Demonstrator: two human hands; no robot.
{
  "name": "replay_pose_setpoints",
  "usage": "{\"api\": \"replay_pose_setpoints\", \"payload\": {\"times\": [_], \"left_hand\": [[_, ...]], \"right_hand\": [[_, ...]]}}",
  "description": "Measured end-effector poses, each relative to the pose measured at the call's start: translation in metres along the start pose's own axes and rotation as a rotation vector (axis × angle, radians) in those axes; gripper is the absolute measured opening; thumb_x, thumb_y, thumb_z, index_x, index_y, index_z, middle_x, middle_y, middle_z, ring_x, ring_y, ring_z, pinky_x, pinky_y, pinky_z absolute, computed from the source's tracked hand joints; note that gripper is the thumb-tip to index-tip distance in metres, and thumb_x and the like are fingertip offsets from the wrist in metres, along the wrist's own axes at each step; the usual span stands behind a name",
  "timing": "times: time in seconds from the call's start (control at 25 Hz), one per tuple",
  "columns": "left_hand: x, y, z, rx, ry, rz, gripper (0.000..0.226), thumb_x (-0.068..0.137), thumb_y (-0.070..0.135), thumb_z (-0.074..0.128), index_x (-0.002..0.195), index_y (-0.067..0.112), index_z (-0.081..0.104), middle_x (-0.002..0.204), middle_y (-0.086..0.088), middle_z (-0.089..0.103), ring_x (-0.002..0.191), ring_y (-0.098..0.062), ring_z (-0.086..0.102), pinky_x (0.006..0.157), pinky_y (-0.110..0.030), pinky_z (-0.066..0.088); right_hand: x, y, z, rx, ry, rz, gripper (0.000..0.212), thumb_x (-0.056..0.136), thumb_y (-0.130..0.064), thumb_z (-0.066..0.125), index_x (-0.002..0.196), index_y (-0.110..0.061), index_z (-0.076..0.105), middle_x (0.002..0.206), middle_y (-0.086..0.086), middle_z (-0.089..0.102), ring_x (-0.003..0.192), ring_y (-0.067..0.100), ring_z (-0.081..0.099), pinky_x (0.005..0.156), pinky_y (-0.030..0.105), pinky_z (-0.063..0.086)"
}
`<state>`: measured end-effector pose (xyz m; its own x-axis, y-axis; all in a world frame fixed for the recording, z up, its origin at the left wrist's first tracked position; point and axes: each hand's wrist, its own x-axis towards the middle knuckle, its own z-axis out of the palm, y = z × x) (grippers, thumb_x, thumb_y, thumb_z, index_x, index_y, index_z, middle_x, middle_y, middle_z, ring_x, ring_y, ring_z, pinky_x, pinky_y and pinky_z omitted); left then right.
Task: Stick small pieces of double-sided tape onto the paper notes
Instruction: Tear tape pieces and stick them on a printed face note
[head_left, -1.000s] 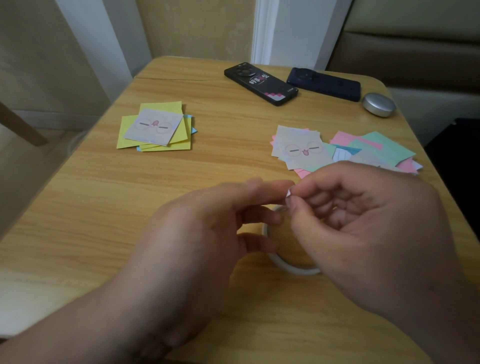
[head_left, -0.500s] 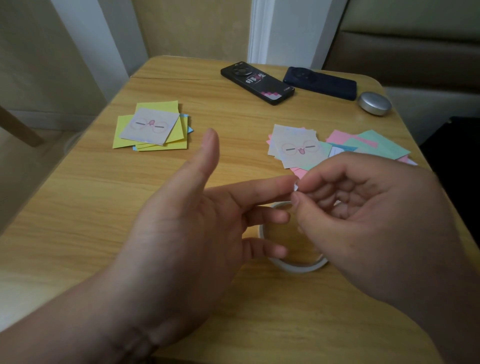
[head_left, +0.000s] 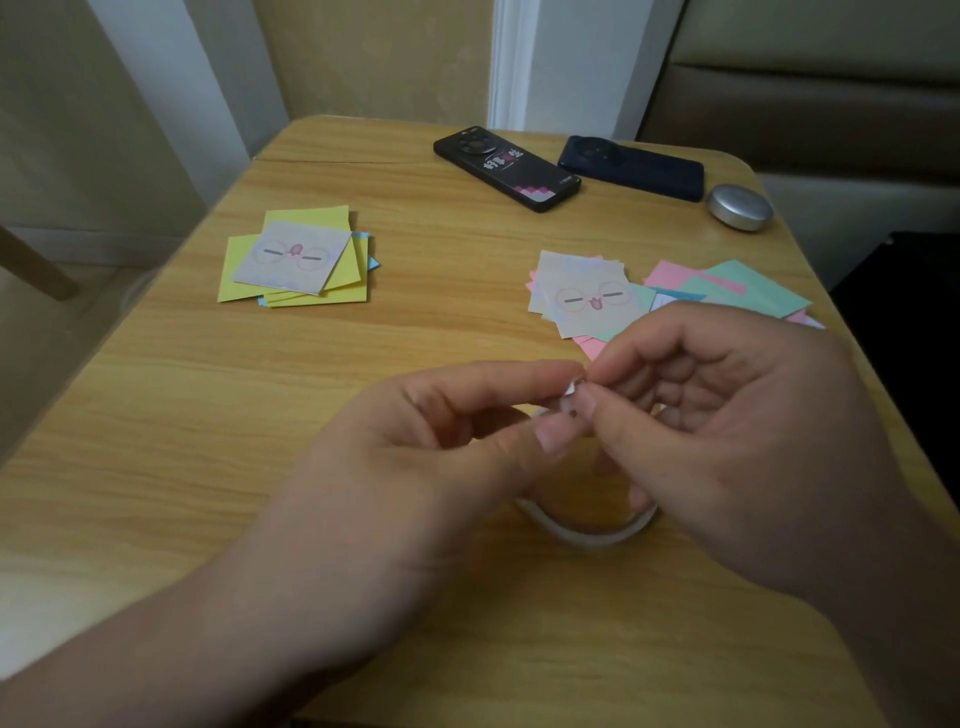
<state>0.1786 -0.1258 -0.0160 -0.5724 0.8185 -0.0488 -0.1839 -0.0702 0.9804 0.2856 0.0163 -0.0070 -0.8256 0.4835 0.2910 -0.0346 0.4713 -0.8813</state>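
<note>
We observe left hand (head_left: 415, 457) and right hand (head_left: 727, 441) fingers (head_left: 493, 379) clamped on one tape piece (head_left: 571, 391) above the worktop (head_left: 156, 441), notes (head_left: 582, 296) at 1 o'clock.

Tiny white tape piece (head_left: 571, 389) at fingertips (head_left: 558, 373)

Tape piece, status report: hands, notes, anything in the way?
Left hand and right hand both pinch the tape piece, over the tape roll. Not yet on the paper notes. Path unobstructed.
</note>
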Motion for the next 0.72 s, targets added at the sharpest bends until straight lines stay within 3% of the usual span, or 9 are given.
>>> {"api": "replay_pose_setpoints", "payload": {"times": [0.12,0.32,0.56,0.72], "left_hand": [[-0.0007,-0.0077,-0.0048,0.087,0.094,0.019,0.017,0.071,0.022,0.076,0.086,0.026,0.082,0.077,-0.008,0.076,0.069,-0.016,0.064,0.074,-0.035,0.055],[-0.0008,-0.0082,-0.0043,0.044,0.049,-0.055,0.015,0.076,0.020,0.067,0.080,0.011,0.078,0.069,-0.011,0.068,0.066,-0.019,0.059,0.064,-0.027,0.049],[-0.0023,-0.0113,-0.0024,0.100,0.075,-0.032,0.016,0.079,0.021,0.061,0.078,0.015,0.076,0.066,-0.010,0.063,0.066,-0.020,0.055,0.071,-0.037,0.043],[-0.0035,-0.0109,-0.0008,0.131,0.104,-0.029,0.016,0.080,0.024,0.060,0.079,0.019,0.075,0.062,-0.004,0.062,0.064,-0.017,0.055,0.069,-0.035,0.043]], "right_hand": [[0.0001,0.0001,0.0021,0.105,-0.024,0.028,0.013,0.071,-0.013,0.077,0.081,-0.012,0.068,0.067,0.015,0.066,0.048,0.027,0.062,0.039,0.022,0.047],[-0.0029,0.0022,-0.0009,0.181,-0.077,0.056,0.011,0.074,-0.006,0.075,0.084,-0.008,0.069,0.068,0.015,0.067,0.046,0.023,0.064,0.036,0.028,0.048],[-0.0043,0.0004,0.0016,0.207,-0.084,0.076,0.010,0.074,-0.007,0.074,0.083,-0.008,0.070,0.067,0.013,0.068,0.049,0.024,0.064,0.040,0.018,0.046],[-0.0049,-0.0010,0.0024,0.209,-0.075,0.082,0.010,0.074,-0.006,0.073,0.083,-0.007,0.070,0.068,0.016,0.067,0.050,0.022,0.063,0.040,0.017,0.046]]}}
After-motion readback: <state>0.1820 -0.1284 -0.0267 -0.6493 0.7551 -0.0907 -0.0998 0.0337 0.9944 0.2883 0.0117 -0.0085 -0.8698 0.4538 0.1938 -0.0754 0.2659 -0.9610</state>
